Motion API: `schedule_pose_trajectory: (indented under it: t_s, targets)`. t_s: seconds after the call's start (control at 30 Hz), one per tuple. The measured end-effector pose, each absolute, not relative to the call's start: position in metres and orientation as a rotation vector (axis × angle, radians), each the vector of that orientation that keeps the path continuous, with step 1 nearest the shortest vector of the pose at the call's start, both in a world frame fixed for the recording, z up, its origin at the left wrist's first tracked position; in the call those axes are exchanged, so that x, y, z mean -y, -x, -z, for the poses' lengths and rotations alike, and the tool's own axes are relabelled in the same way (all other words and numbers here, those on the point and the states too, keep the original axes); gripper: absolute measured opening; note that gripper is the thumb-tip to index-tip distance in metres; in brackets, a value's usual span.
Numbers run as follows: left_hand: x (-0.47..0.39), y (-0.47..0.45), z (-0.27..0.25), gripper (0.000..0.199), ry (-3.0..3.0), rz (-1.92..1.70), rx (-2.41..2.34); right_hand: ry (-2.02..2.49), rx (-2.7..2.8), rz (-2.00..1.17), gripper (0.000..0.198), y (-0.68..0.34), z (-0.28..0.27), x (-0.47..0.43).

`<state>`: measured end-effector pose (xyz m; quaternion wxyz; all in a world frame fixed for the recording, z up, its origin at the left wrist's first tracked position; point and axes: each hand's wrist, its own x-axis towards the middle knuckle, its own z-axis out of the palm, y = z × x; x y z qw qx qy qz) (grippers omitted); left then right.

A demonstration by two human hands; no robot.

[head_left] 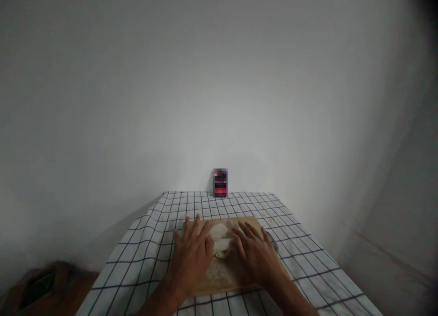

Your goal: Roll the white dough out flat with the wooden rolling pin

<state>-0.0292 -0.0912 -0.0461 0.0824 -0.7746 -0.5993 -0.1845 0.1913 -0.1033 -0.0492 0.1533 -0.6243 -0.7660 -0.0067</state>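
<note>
My left hand point(192, 248) lies palm down at the left end of a pale rolling pin point(223, 245), fingers stretched out and spread. On the other end rests my right hand point(257, 252), its fingers also extended and apart. Between them, the pin lies across a flattened round of dough point(219, 230), which shows on its far and near sides. The pin's ends are hidden under my hands. Beneath everything is a wooden board point(219, 280) with whitish, flour-like smears.
A checked cloth point(143, 250) covers the table. At its far edge, against the wall, stands a small dark and red pixelated box-like item point(220, 183). A greyish rounded object point(273, 241) pokes out beyond my right hand. Brown furniture point(51, 286) sits low on the left.
</note>
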Motion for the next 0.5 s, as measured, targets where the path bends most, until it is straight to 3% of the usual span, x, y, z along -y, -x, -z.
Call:
schedule_pose_trajectory:
  t_s: [0.1,0.3,0.5]
  targets:
    - [0.098,0.028,0.05,0.056,2.287,0.538,1.821,1.818,2.196,0.026,0.052,-0.192,0.055,0.111]
    - [0.056,0.028,0.024,0.04,2.379,0.388,1.781,1.792,2.217,0.081,0.051,-0.188,0.038,0.062]
    - [0.021,0.023,-0.001,0.039,2.45,0.154,1.81,1.855,2.443,0.078,0.04,-0.188,0.024,0.022]
